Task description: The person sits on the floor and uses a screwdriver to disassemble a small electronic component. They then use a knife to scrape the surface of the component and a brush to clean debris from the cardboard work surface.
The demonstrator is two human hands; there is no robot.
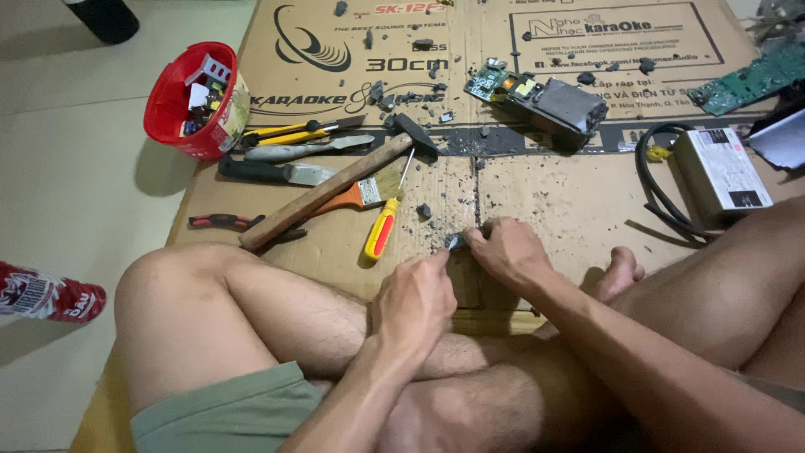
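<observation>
I sit cross-legged on a flattened cardboard sheet (537,193). My left hand (415,298) and my right hand (507,252) meet over the cardboard just in front of my legs, both pinching a small grey metal piece (457,242). Dark crumbs and fragments lie around it. A yellow-and-red handled screwdriver (383,225) lies just left of my hands. A wooden-handled hammer (335,186) lies diagonally beyond it, next to a paintbrush (365,195).
A red bucket (172,101) of small parts stands at the left. Pliers (293,132), a knife (268,173) and a red-handled tool (222,222) lie beside it. A broken circuit board with a dark box (545,96), a green board (750,80) and a white power unit with black cable (721,172) lie farther off.
</observation>
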